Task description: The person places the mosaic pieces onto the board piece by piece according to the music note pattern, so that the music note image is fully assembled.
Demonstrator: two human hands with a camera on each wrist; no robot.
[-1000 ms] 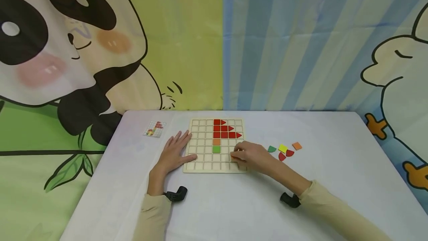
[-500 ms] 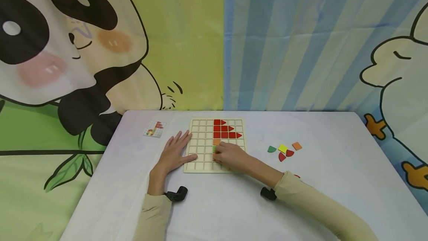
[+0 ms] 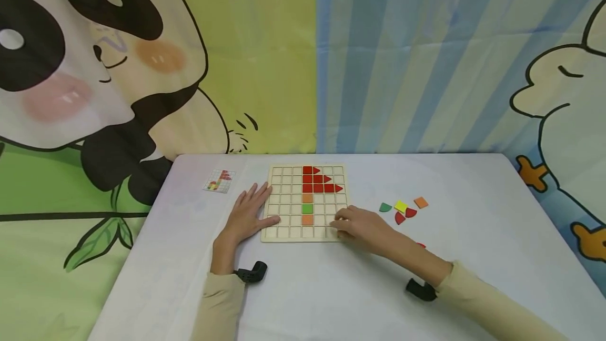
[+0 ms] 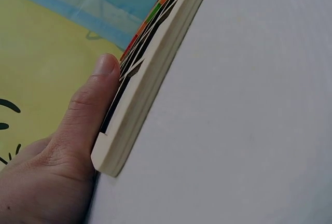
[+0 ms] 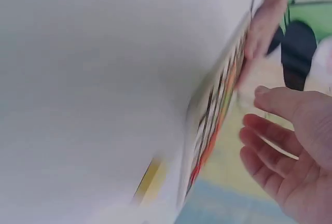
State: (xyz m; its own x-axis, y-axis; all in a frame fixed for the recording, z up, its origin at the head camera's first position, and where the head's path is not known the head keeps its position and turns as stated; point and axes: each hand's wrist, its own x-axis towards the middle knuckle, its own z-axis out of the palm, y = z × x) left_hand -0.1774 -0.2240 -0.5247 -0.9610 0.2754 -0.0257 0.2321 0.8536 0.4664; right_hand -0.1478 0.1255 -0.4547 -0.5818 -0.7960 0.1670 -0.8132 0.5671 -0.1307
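Note:
A wooden grid board (image 3: 284,232) lies on the white table. Red squares and triangles (image 3: 318,179) fill three rows at its top; below them run an orange square (image 3: 307,198), a green square (image 3: 307,209) and a second orange square (image 3: 307,220). My left hand (image 3: 246,214) rests spread on the board's left edge, its thumb (image 4: 106,67) over the rim in the left wrist view. Over the board's lower right edge is my right hand (image 3: 364,228). In the right wrist view its fingers (image 5: 267,136) are loosely bent and apart from the thumb, with nothing between them.
Right of the board lie loose pieces: a green quarter-round (image 3: 385,207), a yellow square (image 3: 401,206), an orange square (image 3: 421,202) and red quarter-rounds (image 3: 405,216). Another red piece (image 3: 421,245) shows beside the right forearm. A pattern card (image 3: 220,181) lies at the back left.
My right hand carried an orange square leftward to the board's middle column, let it go below the green square, and moved back right. The left hand stayed in place.

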